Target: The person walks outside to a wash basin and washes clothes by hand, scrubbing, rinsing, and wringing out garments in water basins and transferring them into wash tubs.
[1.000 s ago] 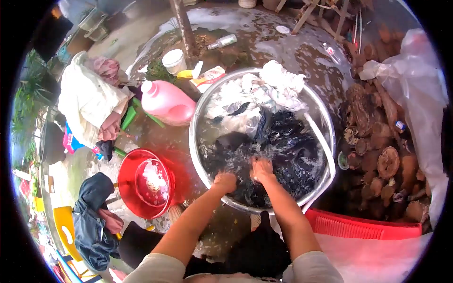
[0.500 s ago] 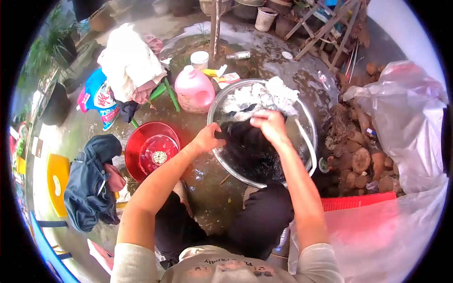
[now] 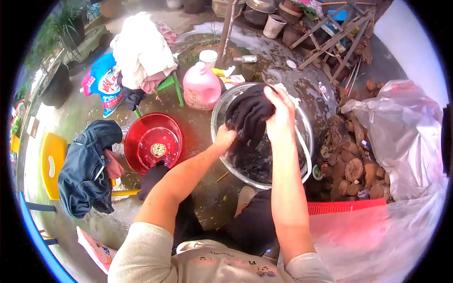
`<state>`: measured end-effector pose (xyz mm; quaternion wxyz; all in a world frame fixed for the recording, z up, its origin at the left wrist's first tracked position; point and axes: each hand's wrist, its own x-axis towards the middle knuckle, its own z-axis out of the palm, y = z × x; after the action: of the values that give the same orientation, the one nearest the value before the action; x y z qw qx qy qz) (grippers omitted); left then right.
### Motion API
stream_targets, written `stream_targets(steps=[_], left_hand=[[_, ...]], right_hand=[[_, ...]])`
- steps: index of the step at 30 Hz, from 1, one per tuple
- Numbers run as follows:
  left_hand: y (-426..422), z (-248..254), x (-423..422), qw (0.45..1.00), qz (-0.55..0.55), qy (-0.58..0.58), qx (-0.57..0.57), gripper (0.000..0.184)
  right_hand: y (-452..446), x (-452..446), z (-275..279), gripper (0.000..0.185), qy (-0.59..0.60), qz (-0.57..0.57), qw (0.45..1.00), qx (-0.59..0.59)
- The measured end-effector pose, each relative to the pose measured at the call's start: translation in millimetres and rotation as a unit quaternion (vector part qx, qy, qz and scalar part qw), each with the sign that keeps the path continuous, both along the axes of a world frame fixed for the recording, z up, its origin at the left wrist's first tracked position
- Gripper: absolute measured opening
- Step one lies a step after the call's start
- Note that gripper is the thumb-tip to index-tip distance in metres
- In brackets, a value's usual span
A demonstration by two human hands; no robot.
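Observation:
A dark, wet garment point(image 3: 249, 115) hangs bunched above the large metal basin point(image 3: 215, 115), stretched between my two hands. My left hand point(image 3: 225, 138) is closed on its lower left part, near the basin's left rim. My right hand point(image 3: 281, 111) grips its upper right end, with the thumb on top. Dark water point(image 3: 257, 170) shows in the bottom of the basin. White cloth point(image 3: 293, 97) peeks out behind my right hand, mostly hidden. A white hose or handle point(image 3: 304, 148) curves down the basin's right side.
Left of the basin stand a red basin point(image 3: 132, 141) and a pink jug point(image 3: 202, 87). Pale clothes point(image 3: 141, 52) lie on a green stool point(image 3: 177, 89); jeans point(image 3: 87, 165) drape over a yellow chair point(image 3: 51, 165). Cut logs point(image 3: 354, 170) and plastic sheeting point(image 3: 396, 137) are at right.
The dark garment has been lifted from inside the basin into a raised bunch. My right hand has come up and turned; my left has shifted slightly right. The camera view has moved a little.

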<state>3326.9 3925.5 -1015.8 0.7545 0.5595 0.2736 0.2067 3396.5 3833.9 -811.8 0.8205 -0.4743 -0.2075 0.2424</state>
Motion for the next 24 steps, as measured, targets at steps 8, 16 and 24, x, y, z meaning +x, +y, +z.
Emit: stream_targets(steps=[8, 16, 24], left_hand=[[39, 87, -24, 0.986, 0.097, -0.138, -0.007, 0.039], [102, 210, -108, 0.967, 0.17, -0.139, 0.127, 0.043], [178, 359, -251, 0.871, 0.335, -0.074, 0.352, 0.042]], right_hand=[[-40, 71, -84, 0.054, -0.267, -0.064, 0.91, -0.31], [-33, 50, -76, 0.048, -0.374, -0.084, 0.837, -0.391], [5, 63, -128, 0.051, -0.41, 0.034, 0.819, -0.401]])
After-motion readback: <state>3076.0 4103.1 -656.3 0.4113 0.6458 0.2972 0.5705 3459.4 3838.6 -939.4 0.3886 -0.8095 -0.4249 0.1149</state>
